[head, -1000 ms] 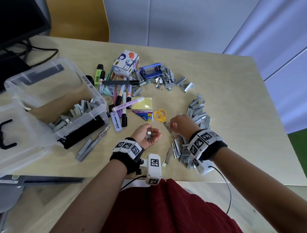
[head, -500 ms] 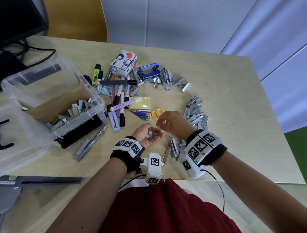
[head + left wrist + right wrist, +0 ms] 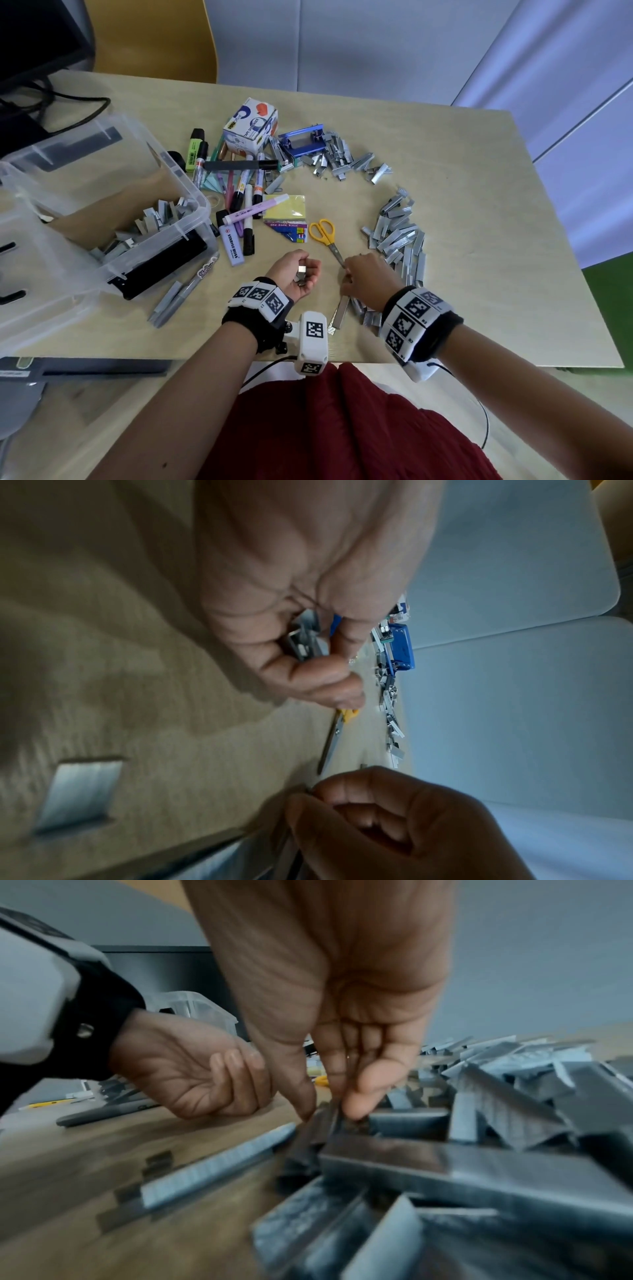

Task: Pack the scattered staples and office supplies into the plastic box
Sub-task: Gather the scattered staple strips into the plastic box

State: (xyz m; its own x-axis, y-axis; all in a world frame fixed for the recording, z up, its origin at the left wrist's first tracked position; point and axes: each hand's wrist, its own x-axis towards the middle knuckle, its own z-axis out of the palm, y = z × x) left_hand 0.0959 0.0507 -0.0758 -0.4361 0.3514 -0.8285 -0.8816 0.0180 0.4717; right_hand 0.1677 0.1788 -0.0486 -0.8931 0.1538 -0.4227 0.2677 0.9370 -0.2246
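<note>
Left hand (image 3: 298,274) cupping staple strips (image 3: 301,274) (count unclear); right hand (image 3: 366,278) pinching one strip (image 3: 329,1118) beside scissors (image 3: 327,236).

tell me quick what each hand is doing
Left hand: cupped, gripping staple strips.
Right hand: pinching a staple strip from the pile.

The setting is an office workstation. A light wood-grain desk (image 3: 462,205) carries stationery: marker pens (image 3: 246,192), a sticky-note pad (image 3: 287,207), scissors (image 3: 325,236) and staple strips (image 3: 397,233). At the desk's far left corner stand a dark monitor (image 3: 37,37) with cables (image 3: 51,102); behind the desk are a yellow chair (image 3: 154,37) and grey partition panels (image 3: 376,44).
</note>
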